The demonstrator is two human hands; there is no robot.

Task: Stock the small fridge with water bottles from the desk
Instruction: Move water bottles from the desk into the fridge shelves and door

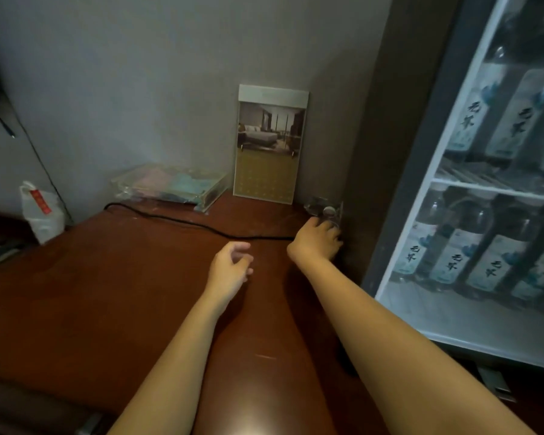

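A clear water bottle (324, 210) with a pale cap stands at the far right corner of the dark wooden desk (123, 277), against the fridge's side. My right hand (316, 241) is wrapped around its lower body, hiding most of it. My left hand (230, 270) hovers over the desk's middle, fingers loosely curled and holding nothing. The small fridge (421, 171) stands at the right; several labelled water bottles (453, 255) line its two shelves.
A black cable (182, 222) runs across the back of the desk. A clear acrylic tray (170, 186) and a framed room picture (269, 146) stand against the wall. A white bag (41, 211) sits at the far left.
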